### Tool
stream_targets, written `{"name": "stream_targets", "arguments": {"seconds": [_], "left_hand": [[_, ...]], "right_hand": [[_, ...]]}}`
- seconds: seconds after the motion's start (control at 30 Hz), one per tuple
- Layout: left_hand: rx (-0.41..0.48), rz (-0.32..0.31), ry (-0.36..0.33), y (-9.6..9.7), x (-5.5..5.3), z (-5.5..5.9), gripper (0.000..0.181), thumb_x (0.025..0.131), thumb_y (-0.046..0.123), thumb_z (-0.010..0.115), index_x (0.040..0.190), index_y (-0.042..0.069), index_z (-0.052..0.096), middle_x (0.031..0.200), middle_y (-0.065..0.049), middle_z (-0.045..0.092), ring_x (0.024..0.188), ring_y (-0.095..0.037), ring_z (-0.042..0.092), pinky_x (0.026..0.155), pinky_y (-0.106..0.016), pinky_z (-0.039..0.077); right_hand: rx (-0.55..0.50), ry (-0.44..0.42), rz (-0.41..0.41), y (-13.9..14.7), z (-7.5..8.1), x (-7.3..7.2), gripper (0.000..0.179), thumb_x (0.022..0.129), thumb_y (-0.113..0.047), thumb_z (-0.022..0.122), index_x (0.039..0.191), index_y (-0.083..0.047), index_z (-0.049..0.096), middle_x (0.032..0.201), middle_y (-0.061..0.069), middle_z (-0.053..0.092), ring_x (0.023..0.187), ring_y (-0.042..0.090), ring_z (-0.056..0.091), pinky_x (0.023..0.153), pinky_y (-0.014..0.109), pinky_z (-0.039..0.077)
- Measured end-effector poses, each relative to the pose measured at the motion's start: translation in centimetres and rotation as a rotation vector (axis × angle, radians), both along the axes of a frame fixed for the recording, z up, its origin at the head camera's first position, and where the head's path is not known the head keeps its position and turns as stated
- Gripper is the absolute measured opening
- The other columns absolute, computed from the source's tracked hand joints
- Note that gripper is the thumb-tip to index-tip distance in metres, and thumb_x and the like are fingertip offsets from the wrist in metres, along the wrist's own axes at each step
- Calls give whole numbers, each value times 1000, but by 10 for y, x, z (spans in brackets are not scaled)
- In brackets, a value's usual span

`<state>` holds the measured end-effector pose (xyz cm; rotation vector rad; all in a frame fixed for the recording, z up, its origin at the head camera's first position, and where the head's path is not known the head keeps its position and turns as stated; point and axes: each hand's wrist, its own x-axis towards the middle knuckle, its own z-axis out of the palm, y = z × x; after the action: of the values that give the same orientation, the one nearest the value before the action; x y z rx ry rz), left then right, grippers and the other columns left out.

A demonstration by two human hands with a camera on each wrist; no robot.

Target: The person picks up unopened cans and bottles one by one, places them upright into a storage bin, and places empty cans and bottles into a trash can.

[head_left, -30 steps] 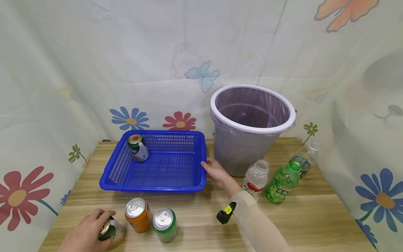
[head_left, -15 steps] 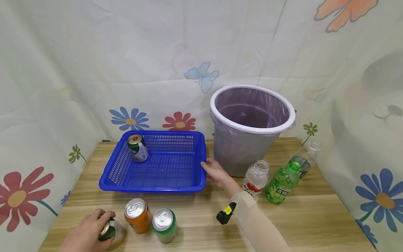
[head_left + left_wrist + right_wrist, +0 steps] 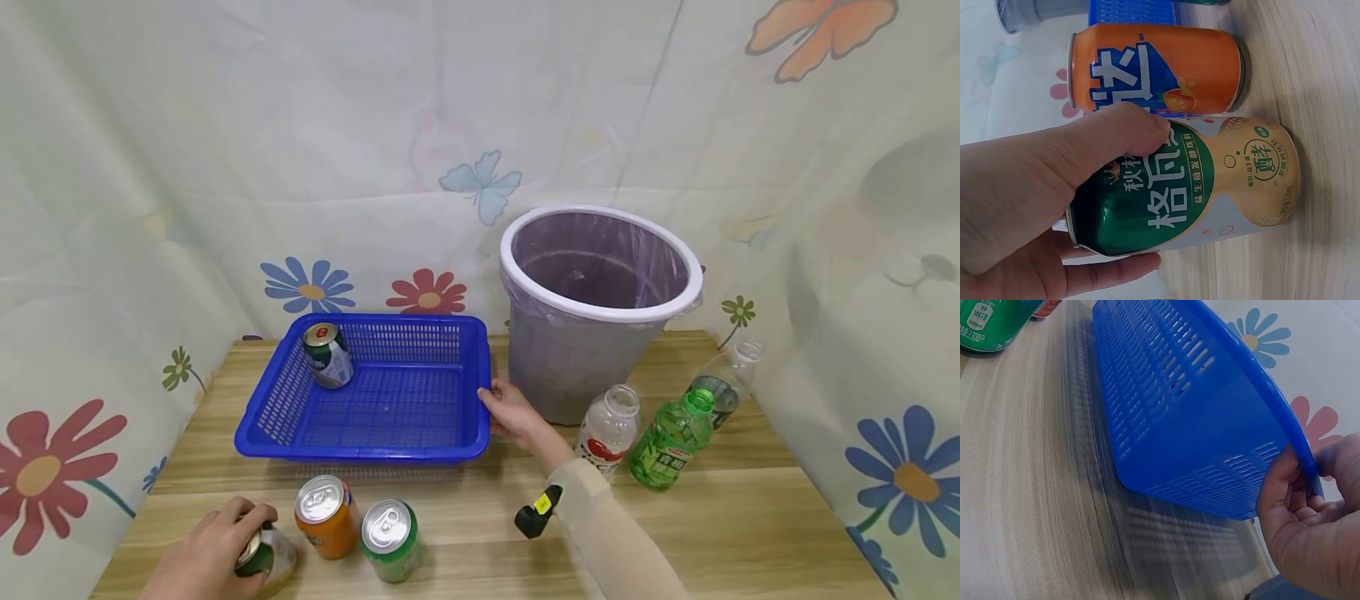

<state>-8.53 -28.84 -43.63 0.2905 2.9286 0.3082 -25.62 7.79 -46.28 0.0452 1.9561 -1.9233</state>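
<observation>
My left hand [image 3: 217,550] grips a green, white and gold drink can [image 3: 1210,181] at the table's front left, thumb on one side and fingers round the other. Right beside that can stands an orange soda can [image 3: 327,518], and a green can [image 3: 392,542] is to its right. With my right hand [image 3: 513,411] I hold the right rim of a blue plastic basket [image 3: 480,417], fingers curled under the edge in the right wrist view. Inside the basket, at its back left corner, another dark green and white can [image 3: 328,357] stands tilted.
A grey trash bin [image 3: 570,367] with a white rim and clear liner stands behind my right hand. To the right of my forearm are a clear bottle with a red label [image 3: 609,425], a green bottle [image 3: 672,442] and another clear bottle [image 3: 727,379]. A patterned curtain [image 3: 360,167] hangs behind the table.
</observation>
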Motion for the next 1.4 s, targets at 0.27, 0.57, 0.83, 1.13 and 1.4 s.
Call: {"name": "stream_targets", "arguments": {"seconds": [0.27,0.57,0.83,1.13,1.4], "left_hand": [[9,-14,-2,0,-1,0,58,54,32,86,104,22,58,96,3,52,80,-13,49,64,-31,49],[22,18,-67,0,-5,5,59,56,32,86,106,22,58,99,0,53,83,-17,51,68,-38,53],[10,-23,-25,-2,-6,8,57,58,32,85,106,22,57,101,-2,53,85,-20,51,68,-41,53],[27,-95,8,-3,-10,16,55,58,26,86,104,23,56,97,1,51,83,-19,50,66,-36,53],[24,-165,67,-9,-15,27,53,59,21,85,103,23,56,97,1,52,78,-16,50,64,-32,53]], "right_hand": [[-3,1,-5,0,0,0,32,98,-15,41,124,4,39,115,24,56,86,26,63,62,29,54],[-4,-4,-7,0,-2,0,31,98,-15,41,125,2,40,118,26,54,92,31,62,64,31,54],[1,0,5,1,-2,-1,31,99,-16,40,125,2,40,118,26,55,95,33,62,65,31,55],[3,-3,-3,1,-1,-1,33,99,-16,40,126,2,39,118,26,55,98,36,61,65,31,55],[2,-6,-12,0,-3,-1,31,98,-16,41,124,2,40,117,25,55,94,33,62,64,31,55]]}}
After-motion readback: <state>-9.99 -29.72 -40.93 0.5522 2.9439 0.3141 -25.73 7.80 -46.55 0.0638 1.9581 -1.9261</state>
